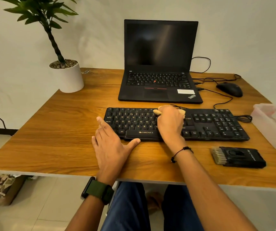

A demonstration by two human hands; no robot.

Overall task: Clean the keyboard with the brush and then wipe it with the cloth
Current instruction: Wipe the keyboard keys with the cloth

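A black Zebronics keyboard (217, 124) lies across the middle of the wooden desk (58, 130). My right hand (169, 124) is over its middle keys and grips a bunched tan cloth (181, 112), which shows past my fingers at both sides. My left hand (110, 144) lies flat with straight fingers at the keyboard's near left corner, thumb along its front edge. The black brush (237, 157), bristles pointing left, rests on the desk in front of the keyboard's right end, held by neither hand.
An open black laptop (159, 64) stands behind the keyboard, with a black mouse (229, 89) and cables to its right. A white plant pot (67, 77) sits at the back left corner. A clear plastic box (274, 124) is at the right edge.
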